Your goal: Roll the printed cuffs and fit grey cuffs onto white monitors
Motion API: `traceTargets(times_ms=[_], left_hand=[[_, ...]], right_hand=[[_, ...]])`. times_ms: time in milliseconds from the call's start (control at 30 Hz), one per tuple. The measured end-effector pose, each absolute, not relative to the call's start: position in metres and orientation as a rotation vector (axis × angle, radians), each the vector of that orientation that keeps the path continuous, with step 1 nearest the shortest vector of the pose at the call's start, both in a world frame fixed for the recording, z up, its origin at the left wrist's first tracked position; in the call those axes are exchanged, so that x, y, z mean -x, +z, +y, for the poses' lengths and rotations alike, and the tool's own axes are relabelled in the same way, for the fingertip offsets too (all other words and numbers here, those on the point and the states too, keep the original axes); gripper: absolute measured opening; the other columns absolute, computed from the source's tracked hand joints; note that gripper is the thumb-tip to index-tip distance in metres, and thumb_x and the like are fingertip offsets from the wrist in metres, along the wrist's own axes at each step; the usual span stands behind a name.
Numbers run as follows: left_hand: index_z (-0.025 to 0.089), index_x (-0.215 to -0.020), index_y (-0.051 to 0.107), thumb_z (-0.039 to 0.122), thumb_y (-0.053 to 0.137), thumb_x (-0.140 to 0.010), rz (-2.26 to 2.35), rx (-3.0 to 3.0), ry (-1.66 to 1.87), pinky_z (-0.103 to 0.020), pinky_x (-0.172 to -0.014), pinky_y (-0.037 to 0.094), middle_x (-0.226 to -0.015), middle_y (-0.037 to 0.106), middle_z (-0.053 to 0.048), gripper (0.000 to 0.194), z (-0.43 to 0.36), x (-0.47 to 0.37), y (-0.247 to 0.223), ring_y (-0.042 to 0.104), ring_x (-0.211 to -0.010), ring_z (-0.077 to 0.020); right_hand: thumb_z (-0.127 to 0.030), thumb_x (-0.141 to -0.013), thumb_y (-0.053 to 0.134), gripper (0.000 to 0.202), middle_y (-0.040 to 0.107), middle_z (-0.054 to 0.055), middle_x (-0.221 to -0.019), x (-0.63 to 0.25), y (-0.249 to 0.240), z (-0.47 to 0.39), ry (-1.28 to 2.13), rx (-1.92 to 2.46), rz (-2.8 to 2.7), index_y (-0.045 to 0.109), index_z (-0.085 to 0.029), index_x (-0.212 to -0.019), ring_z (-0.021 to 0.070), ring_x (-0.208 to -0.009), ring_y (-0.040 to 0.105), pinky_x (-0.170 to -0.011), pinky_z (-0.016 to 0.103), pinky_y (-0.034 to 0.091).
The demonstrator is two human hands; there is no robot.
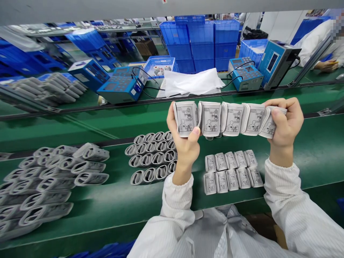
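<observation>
Between my two hands hangs a row of several rolled grey wrist blood pressure cuffs (232, 120), pressed side by side, their printed diagrams facing me. My left hand (185, 143) grips the left end, thumb at the lower edge between the first two cuffs. At the other end my right hand (286, 122) pinches the tilted last cuff, thumb in front and fingers behind. Below them, two rows of similar cuffs (232, 172) lie print-up on the green bench (113, 204). Left of my left wrist, several rows of cuffs (153, 157) stand with their looped ends toward me, partly hidden by my arm.
A larger pile of looped cuffs (48, 179) covers the bench's left side. Behind a raised ledge are blue test devices (123, 84) with cables, another blue device (278, 64), white sheets (193, 82) and stacked blue crates (201, 43). A co-worker's hand (326, 65) shows at far right.
</observation>
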State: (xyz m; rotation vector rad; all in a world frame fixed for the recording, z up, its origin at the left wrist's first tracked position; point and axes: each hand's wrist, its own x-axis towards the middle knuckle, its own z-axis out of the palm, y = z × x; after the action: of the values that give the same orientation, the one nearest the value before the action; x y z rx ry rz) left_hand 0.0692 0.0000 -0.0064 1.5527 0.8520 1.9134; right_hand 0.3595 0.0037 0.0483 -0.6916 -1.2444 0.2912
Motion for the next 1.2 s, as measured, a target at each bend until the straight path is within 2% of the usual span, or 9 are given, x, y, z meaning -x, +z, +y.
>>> traceTargets(times_ms=[133,300,400,633,867,1033,1200], left_hand=[[0.046,-0.172,0.038,0.073,0.081,-0.092,0.851,-1.523,1.972,-0.056,-0.138,0.045,-0.180,0.043,-0.007,0.094,-0.0008,-0.0727,-0.0039,0.050,-0.166,-0.0358],[0.046,-0.171,0.039,0.073,0.084,-0.090,0.826,-1.510,1.977,-0.057,-0.138,0.044,-0.179,0.043,-0.007,0.097,-0.0017,-0.0734,-0.0020,0.049,-0.166,-0.0370],[0.047,-0.169,0.042,0.070,0.087,-0.089,0.815,-1.442,1.966,-0.056,-0.137,0.045,-0.177,0.046,-0.005,0.095,-0.0039,-0.0748,0.0007,0.051,-0.165,-0.0370],[0.047,-0.166,0.045,0.066,0.089,-0.087,0.769,-1.412,1.980,-0.057,-0.139,0.042,-0.177,0.045,-0.005,0.092,-0.0052,-0.0771,0.0028,0.049,-0.166,-0.0370],[0.047,-0.166,0.045,0.066,0.087,-0.089,0.767,-1.436,1.980,-0.056,-0.137,0.046,-0.175,0.047,-0.004,0.090,-0.0048,-0.0756,0.0011,0.051,-0.163,-0.0363],[0.049,-0.169,0.042,0.066,0.085,-0.090,0.751,-1.480,1.961,-0.049,-0.123,0.060,-0.172,0.050,-0.005,0.091,-0.0028,-0.0738,-0.0017,0.058,-0.156,-0.0344],[0.050,-0.168,0.042,0.066,0.085,-0.091,0.736,-1.492,1.971,-0.049,-0.121,0.061,-0.172,0.050,-0.005,0.090,-0.0022,-0.0728,-0.0017,0.058,-0.156,-0.0345]], right_hand=[[-0.058,-0.092,0.084,0.041,0.082,0.002,-0.093,-0.3596,0.0486,0.0033,0.304,0.705,-1.257,0.054,-0.031,-0.084,0.0265,-0.078,0.071,-0.073,0.052,0.059],[-0.044,-0.091,0.086,0.035,0.083,0.001,-0.091,-0.3595,0.0487,0.0042,0.314,0.606,-1.241,0.055,-0.027,-0.085,0.0216,-0.077,0.075,-0.070,0.040,0.057],[-0.039,-0.092,0.085,0.033,0.084,0.001,-0.092,-0.3590,0.0490,0.0044,0.333,0.586,-1.241,0.055,-0.026,-0.086,0.0199,-0.078,0.076,-0.071,0.037,0.056],[-0.047,-0.092,0.088,0.039,0.082,0.001,-0.091,-0.3602,0.0473,0.0061,0.317,0.597,-1.242,0.056,-0.027,-0.086,0.0203,-0.077,0.075,-0.070,0.039,0.058],[-0.056,-0.093,0.087,0.040,0.083,0.002,-0.093,-0.3595,0.0494,0.0011,0.317,0.678,-1.255,0.056,-0.032,-0.084,0.0272,-0.078,0.072,-0.072,0.052,0.061],[-0.049,-0.092,0.087,0.039,0.082,0.002,-0.091,-0.3604,0.0478,0.0046,0.308,0.616,-1.251,0.055,-0.028,-0.085,0.0223,-0.076,0.074,-0.068,0.042,0.059],[-0.050,-0.093,0.086,0.039,0.080,0.000,-0.091,-0.3609,0.0469,0.0056,0.299,0.626,-1.258,0.055,-0.027,-0.087,0.0208,-0.078,0.075,-0.071,0.040,0.060]])
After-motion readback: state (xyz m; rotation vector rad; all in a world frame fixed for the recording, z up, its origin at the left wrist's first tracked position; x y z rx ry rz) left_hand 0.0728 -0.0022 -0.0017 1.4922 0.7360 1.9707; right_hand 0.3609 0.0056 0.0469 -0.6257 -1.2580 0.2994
